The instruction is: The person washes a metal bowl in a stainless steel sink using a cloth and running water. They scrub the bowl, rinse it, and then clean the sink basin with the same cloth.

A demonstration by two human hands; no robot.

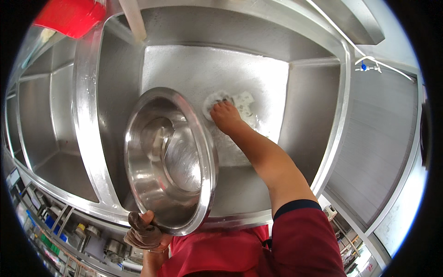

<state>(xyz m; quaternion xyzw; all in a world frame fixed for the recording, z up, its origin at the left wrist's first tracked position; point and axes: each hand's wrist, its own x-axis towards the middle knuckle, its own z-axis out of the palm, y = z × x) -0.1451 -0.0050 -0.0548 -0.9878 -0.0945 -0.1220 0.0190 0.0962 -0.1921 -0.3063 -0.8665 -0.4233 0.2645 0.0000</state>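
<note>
A large stainless steel basin (183, 155) is tilted on its side over the front left of a deep metal sink (180, 65). Its hollow faces left, and light glints off its inner wall. My left hand (157, 232) grips the basin's lower rim, with a crumpled brown cloth (142, 233) bunched in the same hand. Down at the sink floor, my right hand (225, 116) has its fingers lowered onto the round drain (209, 102). Those fingertips are partly hidden, so what they hold is unclear. Beside them lies a pale, wet patch (245, 102) that I cannot identify.
A metal divider (86, 114) separates this sink from another sink compartment (38, 121) on the left. At the back left, a pale pipe (134, 20) reaches down into the sink near a red plastic container (71, 17). A white hose (341, 33) with a blue-handled valve (363, 66) runs along the right.
</note>
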